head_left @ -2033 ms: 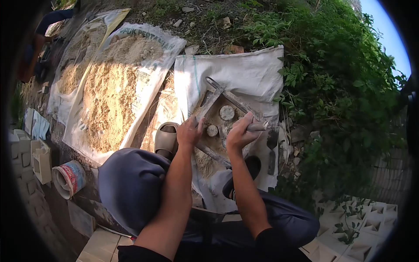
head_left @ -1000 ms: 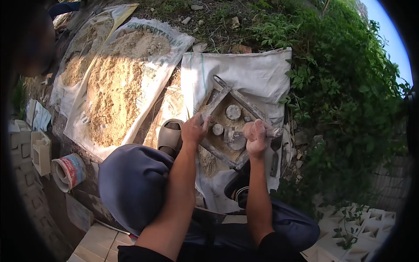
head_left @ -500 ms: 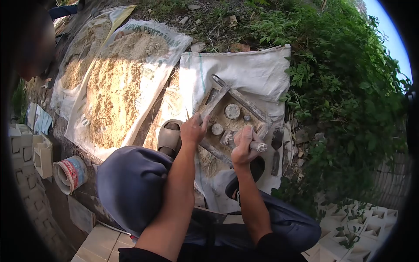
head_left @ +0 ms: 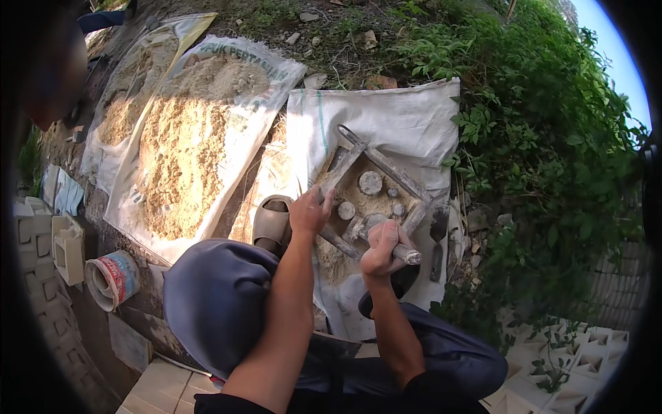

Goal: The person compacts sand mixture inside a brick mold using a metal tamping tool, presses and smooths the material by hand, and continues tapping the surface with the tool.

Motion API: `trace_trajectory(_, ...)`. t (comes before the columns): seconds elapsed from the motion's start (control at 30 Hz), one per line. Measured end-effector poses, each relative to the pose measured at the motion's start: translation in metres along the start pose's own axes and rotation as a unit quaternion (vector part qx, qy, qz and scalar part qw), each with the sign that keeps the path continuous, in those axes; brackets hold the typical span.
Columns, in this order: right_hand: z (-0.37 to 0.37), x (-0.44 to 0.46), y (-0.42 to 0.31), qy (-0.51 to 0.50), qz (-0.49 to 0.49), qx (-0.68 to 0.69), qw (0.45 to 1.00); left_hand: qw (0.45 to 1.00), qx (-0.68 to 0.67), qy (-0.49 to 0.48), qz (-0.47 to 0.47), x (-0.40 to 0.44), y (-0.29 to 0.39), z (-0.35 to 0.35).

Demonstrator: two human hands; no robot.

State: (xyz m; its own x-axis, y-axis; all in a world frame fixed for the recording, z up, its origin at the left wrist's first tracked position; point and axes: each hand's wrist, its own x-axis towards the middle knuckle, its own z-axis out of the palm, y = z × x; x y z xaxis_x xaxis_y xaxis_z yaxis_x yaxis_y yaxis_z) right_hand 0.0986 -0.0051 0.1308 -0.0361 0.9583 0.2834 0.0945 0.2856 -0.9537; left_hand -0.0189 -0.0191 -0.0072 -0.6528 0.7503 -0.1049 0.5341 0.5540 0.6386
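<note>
My left hand [head_left: 310, 209] is closed on the left corner of a square wooden mould frame [head_left: 393, 168], which lies on a white woven sack [head_left: 386, 103]. Inside the frame are sandy powder and several round grey plugs, the largest being a pale disc [head_left: 369, 183]. My right hand [head_left: 383, 248] wraps round a thick, dust-coated wooden stick [head_left: 412, 257]. Its far end reaches over the frame's near corner; whether it touches the powder I cannot tell. Right of that hand lies a trowel [head_left: 437, 241] on the sack.
Sacks heaped with sand [head_left: 183, 138] spread at the left. A round bucket [head_left: 112, 279] and pale moulded blocks [head_left: 67, 248] stand nearer. Leafy plants [head_left: 524, 138] crowd the right. Another person's leg [head_left: 102, 21] shows at the upper left.
My right hand has shifted slightly left and towards me, and the stick in it slants more. More of the plugs near the right corner shows. My left hand stays on the frame.
</note>
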Motion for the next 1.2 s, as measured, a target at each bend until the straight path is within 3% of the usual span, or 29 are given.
trace_trajectory(0.1,-0.007,0.015,-0.019,0.038,-0.022,0.075,0.996,1.0,-0.005,0.001,0.003,-0.001,-0.003,-0.001)
trace_trajectory(0.13,-0.008,0.016,-0.016,0.036,-0.07,0.026,0.997,1.0,-0.006,-0.002,0.013,-0.001,-0.002,-0.002)
trace_trajectory(0.3,-0.01,0.016,0.021,-0.02,-0.073,-0.022,0.997,1.0,0.004,0.005,0.005,-0.003,0.001,-0.002)
trace_trajectory(0.4,-0.01,0.025,0.001,0.032,0.011,0.069,0.997,1.0,0.007,0.021,0.013,-0.002,-0.003,0.005)
trace_trajectory(0.5,-0.009,0.036,-0.031,0.101,0.01,0.087,0.991,1.0,0.007,0.023,0.017,-0.001,-0.003,0.002)
trace_trajectory(0.63,-0.009,0.037,-0.007,0.055,-0.016,0.082,0.995,1.0,0.009,-0.002,0.01,0.0,0.001,-0.002)
trace_trajectory(0.67,-0.009,0.029,0.038,0.085,-0.033,-0.021,0.996,1.0,0.009,-0.001,0.015,0.0,0.001,-0.002)
trace_trajectory(0.77,-0.007,0.038,0.018,0.009,0.035,0.031,0.999,1.0,0.007,0.008,0.018,-0.002,0.0,0.001)
trace_trajectory(0.93,-0.008,0.053,-0.029,0.042,0.052,0.089,0.994,1.0,0.005,-0.017,0.017,0.0,0.0,-0.003)
trace_trajectory(1.03,-0.001,0.041,0.009,0.055,0.068,0.049,0.995,1.0,0.01,0.01,0.013,-0.001,-0.001,0.002)
trace_trajectory(1.1,-0.001,0.042,0.015,0.026,0.022,0.023,0.999,1.0,0.009,0.002,0.011,0.001,0.002,-0.001)
trace_trajectory(1.17,-0.003,0.039,0.016,-0.029,0.025,0.0,0.999,1.0,0.014,-0.016,0.004,-0.001,0.002,-0.001)
trace_trajectory(1.2,-0.005,0.04,0.009,-0.01,0.045,0.013,0.999,1.0,0.009,-0.015,0.005,0.001,0.004,-0.002)
